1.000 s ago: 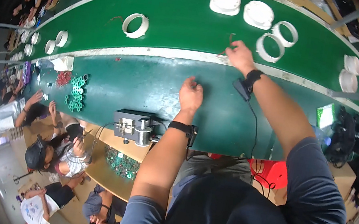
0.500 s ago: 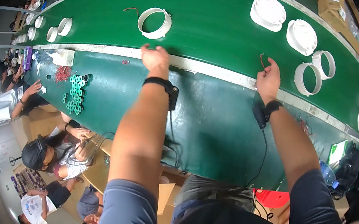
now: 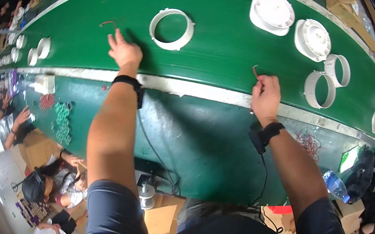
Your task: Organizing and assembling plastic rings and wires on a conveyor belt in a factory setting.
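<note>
Over the green belt (image 3: 218,43), my left hand (image 3: 125,52) reaches forward with its fingers apart and holds nothing. Just beyond its fingertips lies a thin red wire (image 3: 108,22). To the right of that hand a white plastic ring (image 3: 177,46) rests on the belt. My right hand (image 3: 266,96) is closed at the belt's near side, pinching another short red wire (image 3: 254,71) whose end sticks up past the fingers. Right of it are two more white rings (image 3: 307,89), one touching the other, and two round white housings (image 3: 273,12).
A pale rail (image 3: 187,88) divides the belt from the green worktable (image 3: 203,144). Green rings (image 3: 63,122) and a red wire pile (image 3: 46,101) are at left. More red wires (image 3: 308,145) and a plastic bottle (image 3: 336,185) lie at right. Other people sit along the left.
My left hand has moved left and forward over the belt, its fingers now spread near the loose red wire. My right hand, still pinching its wire, has shifted slightly left. The view has shifted too.
</note>
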Demonstrator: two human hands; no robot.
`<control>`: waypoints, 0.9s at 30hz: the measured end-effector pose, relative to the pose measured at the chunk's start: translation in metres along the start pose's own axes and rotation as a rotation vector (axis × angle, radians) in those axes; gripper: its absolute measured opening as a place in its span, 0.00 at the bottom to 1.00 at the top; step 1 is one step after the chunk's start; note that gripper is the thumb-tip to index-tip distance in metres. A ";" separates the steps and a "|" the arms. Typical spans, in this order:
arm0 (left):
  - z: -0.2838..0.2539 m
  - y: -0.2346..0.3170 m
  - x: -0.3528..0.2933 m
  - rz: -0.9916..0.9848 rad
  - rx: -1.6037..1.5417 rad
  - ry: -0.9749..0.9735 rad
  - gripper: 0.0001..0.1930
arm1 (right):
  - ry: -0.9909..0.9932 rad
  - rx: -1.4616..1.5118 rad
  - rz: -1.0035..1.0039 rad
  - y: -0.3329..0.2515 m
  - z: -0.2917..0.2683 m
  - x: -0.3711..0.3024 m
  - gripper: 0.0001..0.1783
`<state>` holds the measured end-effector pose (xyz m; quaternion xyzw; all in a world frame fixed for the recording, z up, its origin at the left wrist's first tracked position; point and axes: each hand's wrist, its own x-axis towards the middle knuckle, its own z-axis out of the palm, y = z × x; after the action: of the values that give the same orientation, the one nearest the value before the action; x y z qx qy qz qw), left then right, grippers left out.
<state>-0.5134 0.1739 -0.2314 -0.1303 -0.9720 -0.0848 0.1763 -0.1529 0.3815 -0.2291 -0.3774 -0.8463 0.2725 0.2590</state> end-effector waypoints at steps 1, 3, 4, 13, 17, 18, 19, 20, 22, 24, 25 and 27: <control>0.008 0.000 0.007 0.058 0.067 -0.116 0.28 | 0.009 0.006 -0.020 0.004 0.000 -0.001 0.07; 0.015 -0.007 0.023 0.112 0.068 -0.272 0.22 | 0.028 -0.002 -0.064 0.011 0.002 0.001 0.08; 0.016 -0.016 0.030 0.097 0.012 -0.319 0.18 | 0.027 -0.006 -0.087 0.011 0.005 -0.001 0.08; -0.037 0.030 -0.015 0.173 -0.235 -0.184 0.06 | 0.091 0.125 0.004 0.008 -0.009 0.007 0.03; -0.104 0.092 -0.064 0.192 -0.548 -0.273 0.06 | -0.285 0.656 0.418 -0.001 -0.034 0.014 0.08; -0.125 0.120 -0.087 0.237 -0.679 -0.363 0.05 | -0.442 1.057 0.576 -0.003 -0.051 0.007 0.09; -0.149 0.138 -0.115 0.240 -0.918 -0.513 0.04 | -0.569 1.311 0.678 -0.018 -0.072 -0.003 0.11; -0.175 0.155 -0.145 0.235 -1.155 -0.664 0.03 | -0.706 1.531 0.844 -0.042 -0.110 -0.009 0.12; -0.238 0.198 -0.208 0.396 -1.256 -0.863 0.02 | -0.755 1.753 0.796 -0.045 -0.161 -0.029 0.13; -0.286 0.225 -0.261 0.525 -1.120 -0.954 0.03 | -0.698 1.826 0.687 -0.036 -0.215 -0.052 0.13; -0.300 0.234 -0.281 0.548 -1.121 -0.988 0.03 | -0.655 1.705 0.643 -0.030 -0.245 -0.063 0.15; -0.323 0.254 -0.314 0.653 -1.118 -1.049 0.07 | -0.514 1.550 0.588 -0.013 -0.293 -0.087 0.14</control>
<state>-0.0539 0.2778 -0.0176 -0.4967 -0.6560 -0.4277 -0.3743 0.0800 0.3841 -0.0308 -0.2248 -0.3225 0.9050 0.1627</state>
